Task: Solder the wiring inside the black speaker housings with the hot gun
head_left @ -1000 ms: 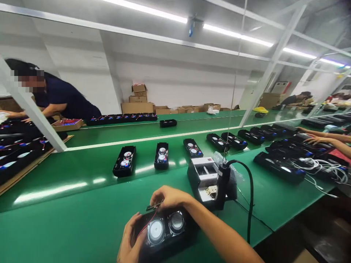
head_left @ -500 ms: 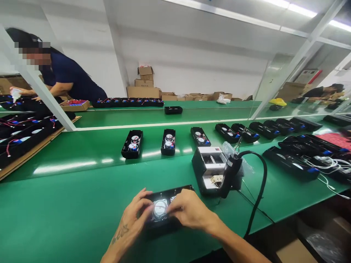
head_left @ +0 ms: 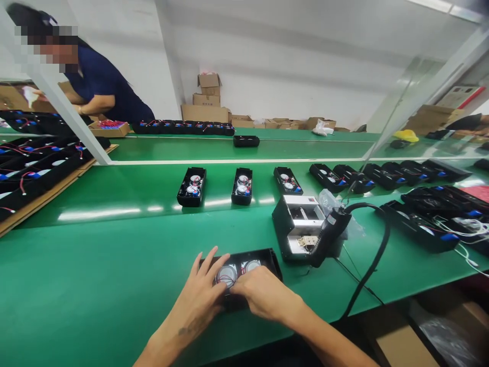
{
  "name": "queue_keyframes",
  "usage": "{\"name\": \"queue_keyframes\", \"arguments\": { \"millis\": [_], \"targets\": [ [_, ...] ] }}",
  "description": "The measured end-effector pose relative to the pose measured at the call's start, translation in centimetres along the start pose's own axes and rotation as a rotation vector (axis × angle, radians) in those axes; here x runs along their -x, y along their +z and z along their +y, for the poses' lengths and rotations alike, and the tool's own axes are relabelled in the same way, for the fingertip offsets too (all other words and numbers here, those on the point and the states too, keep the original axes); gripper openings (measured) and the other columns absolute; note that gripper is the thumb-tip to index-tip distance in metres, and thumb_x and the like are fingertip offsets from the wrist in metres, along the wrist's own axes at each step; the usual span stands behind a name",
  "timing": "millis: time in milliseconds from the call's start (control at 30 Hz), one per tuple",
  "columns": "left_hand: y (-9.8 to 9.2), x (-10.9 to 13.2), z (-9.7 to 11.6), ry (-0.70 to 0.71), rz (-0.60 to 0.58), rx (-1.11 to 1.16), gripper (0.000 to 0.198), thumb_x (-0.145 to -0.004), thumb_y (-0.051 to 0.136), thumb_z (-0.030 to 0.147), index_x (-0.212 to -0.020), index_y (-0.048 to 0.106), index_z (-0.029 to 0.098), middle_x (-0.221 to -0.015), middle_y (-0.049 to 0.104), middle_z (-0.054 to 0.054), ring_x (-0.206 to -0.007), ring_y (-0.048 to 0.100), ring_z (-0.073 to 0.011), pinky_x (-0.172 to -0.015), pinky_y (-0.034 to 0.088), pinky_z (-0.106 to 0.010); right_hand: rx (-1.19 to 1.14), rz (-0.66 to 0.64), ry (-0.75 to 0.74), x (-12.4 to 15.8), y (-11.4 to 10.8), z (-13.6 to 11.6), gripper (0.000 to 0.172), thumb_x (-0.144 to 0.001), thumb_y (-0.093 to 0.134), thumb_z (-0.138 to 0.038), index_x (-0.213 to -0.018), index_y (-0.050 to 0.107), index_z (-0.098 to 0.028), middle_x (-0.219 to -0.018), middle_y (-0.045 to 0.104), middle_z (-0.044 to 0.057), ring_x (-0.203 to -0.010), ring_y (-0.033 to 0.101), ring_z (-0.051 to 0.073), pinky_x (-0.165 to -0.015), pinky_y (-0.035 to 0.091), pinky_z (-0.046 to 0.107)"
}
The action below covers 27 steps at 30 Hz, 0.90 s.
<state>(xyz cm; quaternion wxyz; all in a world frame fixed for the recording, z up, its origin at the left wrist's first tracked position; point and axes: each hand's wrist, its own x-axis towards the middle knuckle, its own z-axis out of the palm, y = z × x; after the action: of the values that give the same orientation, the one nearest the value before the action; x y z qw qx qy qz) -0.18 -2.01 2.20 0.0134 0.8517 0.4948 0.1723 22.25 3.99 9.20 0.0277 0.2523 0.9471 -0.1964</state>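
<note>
A black speaker housing [head_left: 272, 259] lies open side up on the green bench in front of me. Two round speakers, the left one [head_left: 226, 275] and the right one [head_left: 251, 266], show inside it. My left hand [head_left: 204, 288] spreads over the housing's left end, fingers apart on the far rim and thumb beside the left speaker. My right hand [head_left: 263, 293] is closed in a pinch between the speakers. Thin reddish wires [head_left: 231, 282] run to its fingertips, though the exact grip is partly hidden.
A black-and-silver machine [head_left: 301, 229] stands right of the housing, with a black corded tool [head_left: 330, 234] hanging over it. Several similar housings [head_left: 242, 186] line the bench beyond. More housings [head_left: 416, 224] and white cables [head_left: 464, 227] lie at right. A co-worker [head_left: 110, 89] stands far left.
My left fingers have opened out from near the speaker to a spread over the housing's left end. My right hand stays pinched and lies closer to the left speaker's lower edge. The view has shifted.
</note>
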Motion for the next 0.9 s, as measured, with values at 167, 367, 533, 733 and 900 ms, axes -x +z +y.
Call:
{"name": "queue_keyframes", "arguments": {
  "millis": [167,367,533,733,900],
  "targets": [
    [0.0,-0.4,0.5,0.0,-0.07,0.046,0.041,-0.062,0.081,0.004,-0.097,0.072,0.025,-0.161,0.055,-0.008,-0.155,0.038,-0.044,-0.125,0.018,-0.078,-0.046,-0.015,-0.008,0.5,0.1,-0.1,0.035,-0.083,0.058,-0.006,-0.108,0.077,-0.022,-0.101,0.081,0.008,-0.089,0.072,0.022,-0.074,0.042,0.031],
    [-2.4,-2.7,0.4,-0.166,-0.18,0.341,0.024,-0.067,0.078,0.009,-0.082,0.078,0.028,-0.145,0.068,-0.001,-0.151,0.042,-0.0394,-0.123,0.021,-0.067,-0.121,0.043,0.021,0.1,0.3,0.0,0.034,-0.077,0.068,-0.015,-0.11,0.075,-0.021,-0.1,0.079,0.009,-0.089,0.071,0.025,-0.073,0.043,0.031],
    [-4.7,-7.6,-3.2,-0.288,-0.446,0.592,0.02,-0.058,0.09,0.026,-0.063,0.071,0.022,-0.137,0.07,0.0,-0.121,0.065,-0.0303,-0.104,0.047,-0.043,-0.128,0.031,0.141,-3.0,-2.3,0.7,0.028,-0.08,0.075,-0.024,-0.108,0.078,-0.021,-0.094,0.079,0.008,-0.079,0.07,0.023,-0.061,0.034,0.029],
    [-5.4,-10.7,-6.5,-0.353,-0.594,0.733,0.037,-0.052,0.094,0.04,-0.075,0.07,0.022,-0.101,0.077,0.002,-0.088,0.068,-0.0188,-0.07,0.047,-0.027,-0.278,-0.001,0.224,-5.4,-5.3,2.2,0.024,-0.071,0.087,-0.03,-0.092,0.082,-0.019,-0.069,0.067,-0.001,-0.067,0.06,0.016,-0.055,0.031,0.026],
    [-5.4,-10.8,-6.3,-0.384,-0.621,0.795,0.041,-0.05,0.094,0.041,-0.078,0.07,0.023,-0.094,0.075,0.003,-0.085,0.065,-0.0174,-0.068,0.044,-0.026,-0.331,0.011,0.219,-5.7,-4.6,3.0,0.019,-0.07,0.086,-0.028,-0.086,0.081,-0.018,-0.06,0.057,-0.006,-0.06,0.052,0.012,-0.053,0.031,0.025]
  ]
}}
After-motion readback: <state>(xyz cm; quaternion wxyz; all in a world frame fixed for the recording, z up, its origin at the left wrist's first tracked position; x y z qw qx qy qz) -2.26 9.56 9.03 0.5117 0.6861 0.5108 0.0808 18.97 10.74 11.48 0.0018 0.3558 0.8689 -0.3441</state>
